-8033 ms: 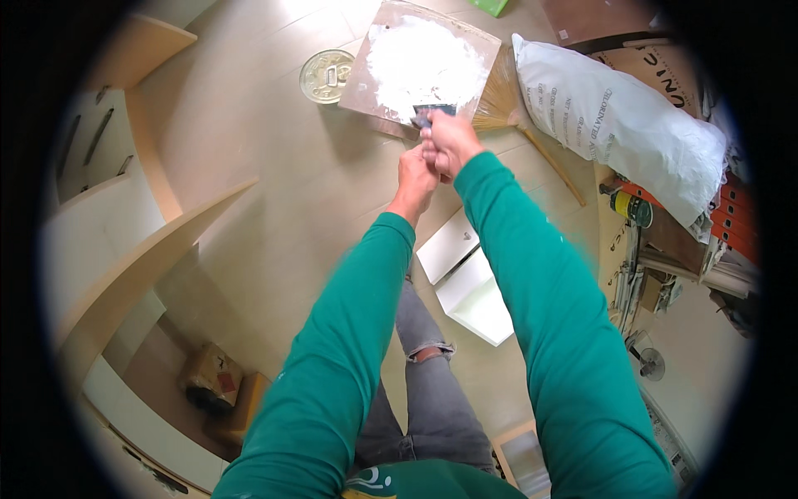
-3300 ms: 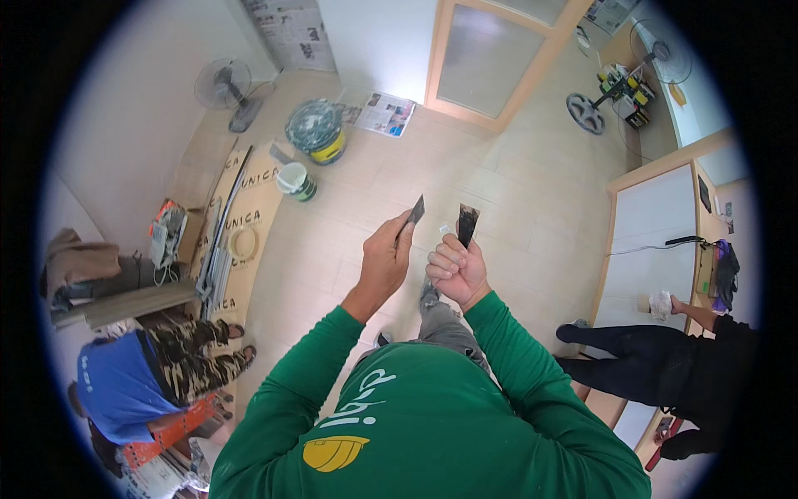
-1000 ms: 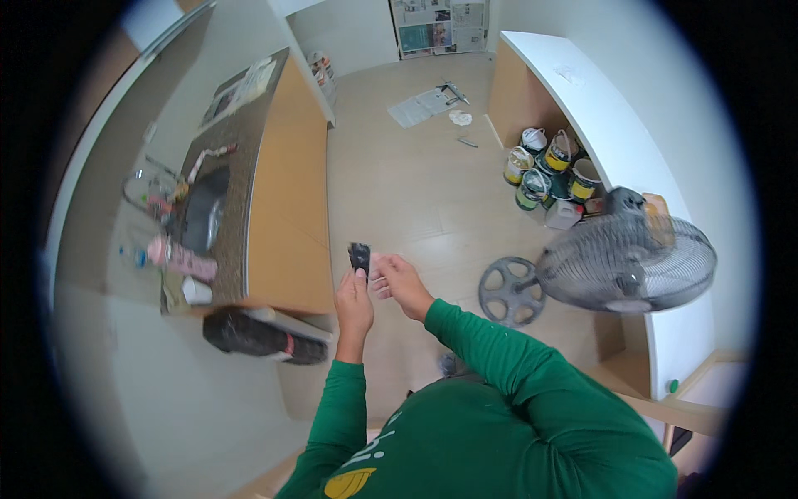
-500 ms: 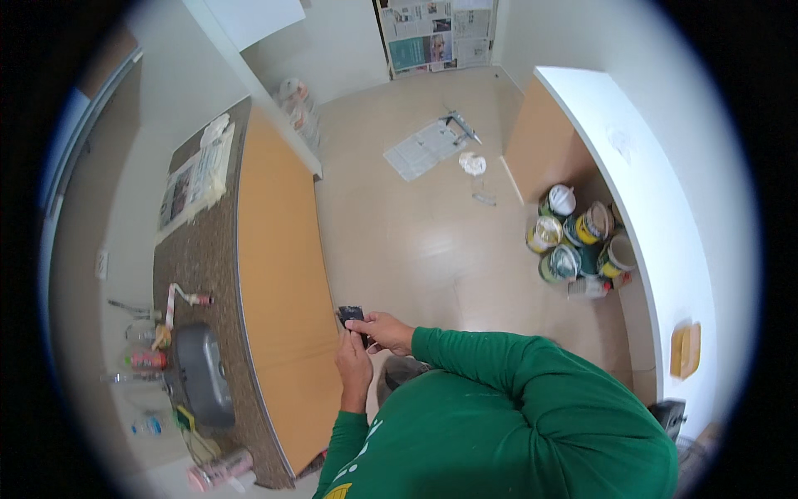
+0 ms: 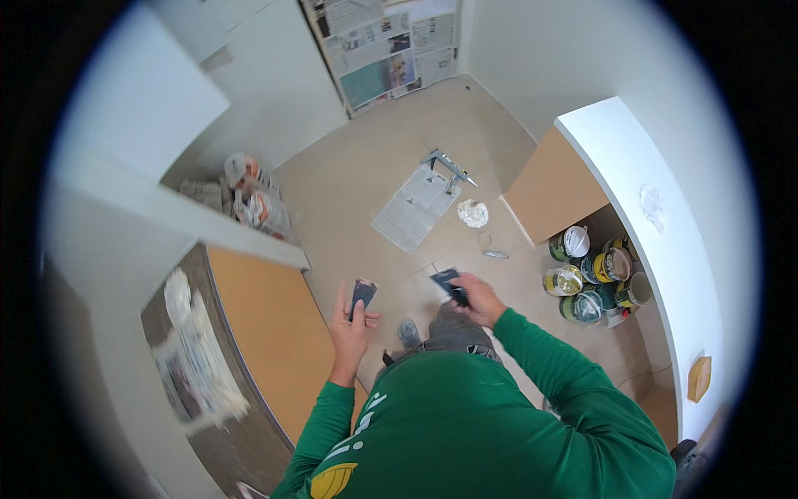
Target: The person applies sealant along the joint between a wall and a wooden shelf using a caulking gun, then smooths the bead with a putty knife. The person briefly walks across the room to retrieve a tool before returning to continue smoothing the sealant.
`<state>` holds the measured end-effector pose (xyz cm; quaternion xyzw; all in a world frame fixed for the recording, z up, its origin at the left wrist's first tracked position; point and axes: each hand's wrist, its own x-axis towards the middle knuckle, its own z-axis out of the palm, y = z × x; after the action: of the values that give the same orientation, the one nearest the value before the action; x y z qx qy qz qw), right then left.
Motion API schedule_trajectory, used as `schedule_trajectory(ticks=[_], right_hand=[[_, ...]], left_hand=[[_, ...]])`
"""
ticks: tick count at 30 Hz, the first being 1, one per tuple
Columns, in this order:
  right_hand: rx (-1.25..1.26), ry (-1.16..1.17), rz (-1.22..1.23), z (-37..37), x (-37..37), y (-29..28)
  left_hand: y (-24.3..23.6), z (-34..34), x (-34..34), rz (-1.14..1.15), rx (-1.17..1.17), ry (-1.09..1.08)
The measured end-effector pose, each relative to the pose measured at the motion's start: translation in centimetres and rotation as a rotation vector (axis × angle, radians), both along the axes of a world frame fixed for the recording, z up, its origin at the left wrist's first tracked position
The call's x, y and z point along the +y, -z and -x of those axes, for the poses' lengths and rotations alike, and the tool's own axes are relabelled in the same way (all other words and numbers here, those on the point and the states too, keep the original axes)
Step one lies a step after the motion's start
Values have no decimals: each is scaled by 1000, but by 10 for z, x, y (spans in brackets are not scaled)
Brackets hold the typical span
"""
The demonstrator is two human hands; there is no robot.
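Observation:
My left hand (image 5: pixel 349 334) grips a small flat black scraper (image 5: pixel 364 293) between thumb and fingers. Its top edge is smeared with pale filler, and some fingers are spread away from it. To the right, my right hand (image 5: pixel 480 303) is closed on a second dark flat scraper (image 5: pixel 445 281), tilted toward the upper left, with pale residue along its edge. Both hands are raised in front of me, apart from each other, above the tiled floor. The lower part of each scraper is hidden by my fingers.
On the floor ahead lie a newspaper sheet (image 5: pixel 417 208), a caulking gun (image 5: pixel 450 168), a crumpled white lump (image 5: pixel 473 214) and a small grey tool (image 5: pixel 495 254). Several paint buckets (image 5: pixel 582 306) stand under the white counter (image 5: pixel 665 216). An orange-fronted cabinet (image 5: pixel 266 320) borders my left.
My hands, together before, have moved apart, each now with a scraper. The right hand went rightward. The view has turned, so the sink has left the picture.

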<state>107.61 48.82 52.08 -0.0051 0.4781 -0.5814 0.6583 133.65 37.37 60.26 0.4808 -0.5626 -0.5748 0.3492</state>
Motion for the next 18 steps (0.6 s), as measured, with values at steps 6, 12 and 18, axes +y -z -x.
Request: schedule_trajectory(ticks=[6, 12, 18], right_hand=[[-113, 310, -40, 106, -115, 12], [-238, 331, -55, 176, -285, 54], [-257, 340, -55, 262, -475, 33]], left_hand=[[28, 53, -241, -84, -126, 204], [28, 162, -402, -361, -108, 131], [32, 259, -595, -340, -172, 201]])
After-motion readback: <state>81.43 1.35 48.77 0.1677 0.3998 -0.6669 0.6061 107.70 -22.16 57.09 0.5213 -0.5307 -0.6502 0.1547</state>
